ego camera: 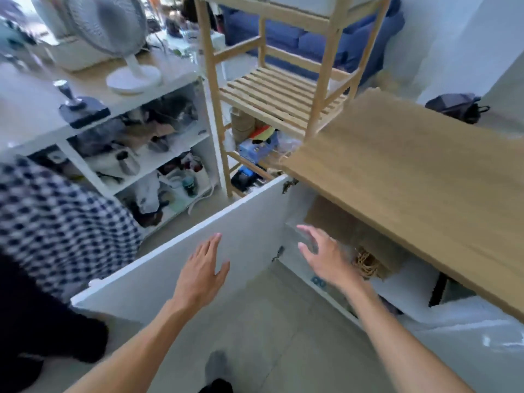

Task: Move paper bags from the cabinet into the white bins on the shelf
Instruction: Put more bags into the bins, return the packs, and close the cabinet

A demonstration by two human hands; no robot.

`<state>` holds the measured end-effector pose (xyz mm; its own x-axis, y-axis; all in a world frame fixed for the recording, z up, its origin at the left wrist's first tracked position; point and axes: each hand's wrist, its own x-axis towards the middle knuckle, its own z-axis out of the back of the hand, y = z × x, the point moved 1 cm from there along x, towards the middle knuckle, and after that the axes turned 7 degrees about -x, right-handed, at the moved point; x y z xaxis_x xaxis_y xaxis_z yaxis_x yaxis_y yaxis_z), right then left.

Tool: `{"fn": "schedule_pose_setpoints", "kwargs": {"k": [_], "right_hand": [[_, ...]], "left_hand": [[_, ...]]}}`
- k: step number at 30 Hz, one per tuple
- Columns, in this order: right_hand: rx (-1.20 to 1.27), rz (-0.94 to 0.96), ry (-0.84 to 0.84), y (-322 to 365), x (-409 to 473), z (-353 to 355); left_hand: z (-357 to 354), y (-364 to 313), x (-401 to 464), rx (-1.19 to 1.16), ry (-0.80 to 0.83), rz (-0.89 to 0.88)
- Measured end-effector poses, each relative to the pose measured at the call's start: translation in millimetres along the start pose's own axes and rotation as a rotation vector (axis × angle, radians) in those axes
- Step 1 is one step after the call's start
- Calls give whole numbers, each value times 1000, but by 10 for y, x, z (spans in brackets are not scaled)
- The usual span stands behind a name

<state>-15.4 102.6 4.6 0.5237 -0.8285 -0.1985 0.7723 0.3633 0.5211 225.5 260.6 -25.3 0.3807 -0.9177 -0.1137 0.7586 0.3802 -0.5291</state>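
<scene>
The cabinet under a wooden top stands open, its white door swung out to the left. Inside lie brown paper bags, one with twisted rope handles. My right hand is open, fingers spread, at the cabinet mouth just left of the bags and not touching them. My left hand is open in front of the door's inner face. A wooden slatted shelf unit stands behind the door; a white bin shows at its top level, cut off by the frame's edge.
A person in a checkered garment stands at the left. A white open shelf full of clutter carries a white fan. A blue sofa lies behind the wooden unit. A black bag sits beyond the cabinet top.
</scene>
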Motion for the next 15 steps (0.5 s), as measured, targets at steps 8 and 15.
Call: {"fn": "schedule_pose_setpoints", "kwargs": {"k": [8, 15], "right_hand": [[-208, 318, 102, 1230, 408, -456], [-457, 385, 176, 1487, 883, -1064]], "left_hand": [[479, 865, -372, 77, -180, 277], [464, 1242, -465, 157, -162, 329]]}}
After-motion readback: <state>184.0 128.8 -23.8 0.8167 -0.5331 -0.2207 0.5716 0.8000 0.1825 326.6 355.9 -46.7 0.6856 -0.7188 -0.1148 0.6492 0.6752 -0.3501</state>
